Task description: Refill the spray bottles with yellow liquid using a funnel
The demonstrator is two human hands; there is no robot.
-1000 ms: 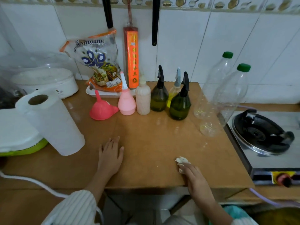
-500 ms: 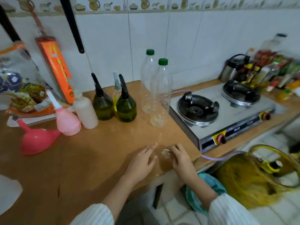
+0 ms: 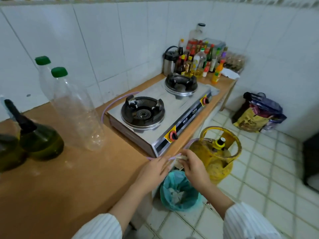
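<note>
Spray bottles (image 3: 39, 140) far left of hands (image 3: 174, 167).

spray bottle (image 3: 6, 152) cut off (left edge), condiment labels (image 3: 198, 56) blurred

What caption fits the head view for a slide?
Both hands, left hand and right hand, hold crumpled tissue above a lined bin.

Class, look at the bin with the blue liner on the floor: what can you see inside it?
Inside the bin, pale crumpled scraps lie on the blue liner. Anything beneath them is hidden. The right hand holds a whitish scrap above it.
</note>
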